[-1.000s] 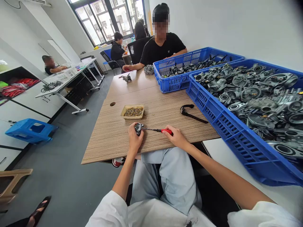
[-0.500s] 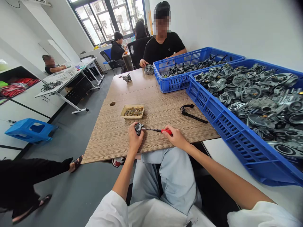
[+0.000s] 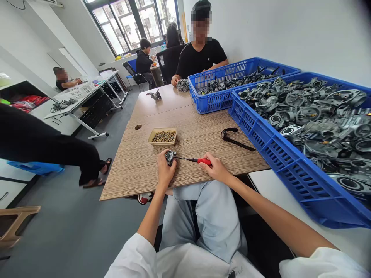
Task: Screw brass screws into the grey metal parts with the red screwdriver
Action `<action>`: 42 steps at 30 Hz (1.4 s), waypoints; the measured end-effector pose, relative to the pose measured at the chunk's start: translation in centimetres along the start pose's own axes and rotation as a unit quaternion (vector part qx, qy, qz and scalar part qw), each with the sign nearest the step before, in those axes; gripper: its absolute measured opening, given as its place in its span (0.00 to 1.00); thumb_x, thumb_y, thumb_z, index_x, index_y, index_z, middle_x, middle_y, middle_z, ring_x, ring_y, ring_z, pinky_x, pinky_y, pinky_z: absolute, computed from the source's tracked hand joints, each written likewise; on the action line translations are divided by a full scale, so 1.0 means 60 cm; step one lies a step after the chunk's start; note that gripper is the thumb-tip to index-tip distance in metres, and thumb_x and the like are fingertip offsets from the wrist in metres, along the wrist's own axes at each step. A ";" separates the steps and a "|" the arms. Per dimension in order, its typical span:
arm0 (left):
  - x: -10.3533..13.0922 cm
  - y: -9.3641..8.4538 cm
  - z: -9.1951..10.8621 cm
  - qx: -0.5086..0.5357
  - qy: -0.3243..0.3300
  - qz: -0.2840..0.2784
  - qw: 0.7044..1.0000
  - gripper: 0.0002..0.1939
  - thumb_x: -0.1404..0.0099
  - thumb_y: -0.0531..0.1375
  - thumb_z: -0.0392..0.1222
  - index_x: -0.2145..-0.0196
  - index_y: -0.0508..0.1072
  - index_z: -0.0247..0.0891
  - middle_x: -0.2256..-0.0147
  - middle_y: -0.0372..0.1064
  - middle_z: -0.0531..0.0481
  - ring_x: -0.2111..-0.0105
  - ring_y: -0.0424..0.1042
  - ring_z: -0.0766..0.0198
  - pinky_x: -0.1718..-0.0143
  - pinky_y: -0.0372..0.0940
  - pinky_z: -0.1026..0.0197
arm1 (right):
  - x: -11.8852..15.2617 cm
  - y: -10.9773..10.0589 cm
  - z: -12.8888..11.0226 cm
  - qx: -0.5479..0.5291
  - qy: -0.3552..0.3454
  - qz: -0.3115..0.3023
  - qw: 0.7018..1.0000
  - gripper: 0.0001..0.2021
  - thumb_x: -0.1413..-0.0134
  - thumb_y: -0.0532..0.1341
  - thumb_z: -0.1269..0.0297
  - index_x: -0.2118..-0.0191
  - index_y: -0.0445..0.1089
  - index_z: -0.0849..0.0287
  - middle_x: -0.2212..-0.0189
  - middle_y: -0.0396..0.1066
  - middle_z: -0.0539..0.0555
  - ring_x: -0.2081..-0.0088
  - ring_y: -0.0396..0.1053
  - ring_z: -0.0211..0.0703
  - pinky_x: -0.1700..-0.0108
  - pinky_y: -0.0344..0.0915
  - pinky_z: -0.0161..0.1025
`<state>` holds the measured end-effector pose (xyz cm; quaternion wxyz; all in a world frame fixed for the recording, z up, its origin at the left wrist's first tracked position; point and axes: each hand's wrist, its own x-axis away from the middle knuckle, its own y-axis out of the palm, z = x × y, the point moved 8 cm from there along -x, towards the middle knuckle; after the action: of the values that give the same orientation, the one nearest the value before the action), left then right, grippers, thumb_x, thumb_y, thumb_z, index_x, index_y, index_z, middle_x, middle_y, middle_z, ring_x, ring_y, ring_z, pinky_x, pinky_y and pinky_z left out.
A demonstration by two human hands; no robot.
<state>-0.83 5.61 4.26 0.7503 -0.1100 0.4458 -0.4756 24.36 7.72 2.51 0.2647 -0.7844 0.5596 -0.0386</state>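
My left hand (image 3: 166, 168) is closed around a small grey metal carburetor body (image 3: 170, 156) just above the near part of the wooden table (image 3: 127, 170). In my right hand (image 3: 216, 166) is a screwdriver with a red and black handle (image 3: 205, 161). Its thin dark shaft points left, and the tip meets the right side of the carburetor body; the exact contact spot is too small to make out. Just beyond my left hand stands a cream tray (image 3: 150, 142) filled with small brass-coloured parts. A loose brass piece (image 3: 187, 140) lies to the tray's right.
A black wristwatch (image 3: 237, 142) lies to the right. Blue crates (image 3: 261, 141) of metal parts line the right side. Another metal part (image 3: 155, 95) sits at the far end. A co-worker (image 3: 199, 58) sits opposite; a person in black trousers (image 3: 66, 150) is at the left.
At the left, the person in black trousers has walked forward, toward the table's left edge. A beige stool now shows at lower left. My hands, the carburetor body and the screwdriver look nearly unmoved.
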 end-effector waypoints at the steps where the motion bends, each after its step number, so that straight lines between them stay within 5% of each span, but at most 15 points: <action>1: 0.000 0.000 0.001 0.000 0.001 0.000 1.000 0.23 0.34 0.61 0.35 0.42 0.64 0.42 0.48 0.68 0.42 0.46 0.67 0.51 0.41 0.62 0.46 | 0.000 -0.001 -0.001 -0.001 0.001 0.002 1.000 0.12 0.34 0.59 0.52 0.64 0.60 0.53 0.76 0.64 0.45 0.75 0.61 0.40 0.69 0.53 0.36; 11: 0.000 0.001 0.000 0.004 0.005 -0.001 1.000 0.24 0.35 0.61 0.34 0.42 0.64 0.42 0.47 0.68 0.42 0.45 0.67 0.51 0.40 0.62 0.46 | -0.005 -0.003 -0.005 0.004 0.000 0.011 1.000 0.15 0.33 0.57 0.52 0.68 0.60 0.54 0.79 0.57 0.43 0.75 0.56 0.38 0.70 0.52 0.35; 22: 0.000 0.001 -0.001 0.004 0.004 0.000 1.000 0.24 0.35 0.62 0.34 0.43 0.64 0.42 0.48 0.68 0.42 0.45 0.67 0.50 0.40 0.62 0.45 | 0.001 0.001 -0.011 0.011 -0.013 -0.008 1.000 0.10 0.36 0.60 0.55 0.58 0.60 0.53 0.73 0.68 0.45 0.75 0.62 0.40 0.67 0.56 0.36; 42: -0.001 0.001 0.005 0.009 0.001 -0.007 1.000 0.23 0.35 0.60 0.32 0.43 0.65 0.42 0.48 0.68 0.42 0.45 0.67 0.51 0.40 0.62 0.45 | 0.006 -0.006 -0.014 0.025 -0.005 0.037 0.999 0.11 0.34 0.58 0.54 0.65 0.63 0.54 0.76 0.64 0.45 0.75 0.61 0.39 0.70 0.55 0.36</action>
<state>-0.57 5.63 4.44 0.7476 -0.1053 0.4414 -0.4849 24.49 7.18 3.33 0.2885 -0.7563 0.5859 -0.0393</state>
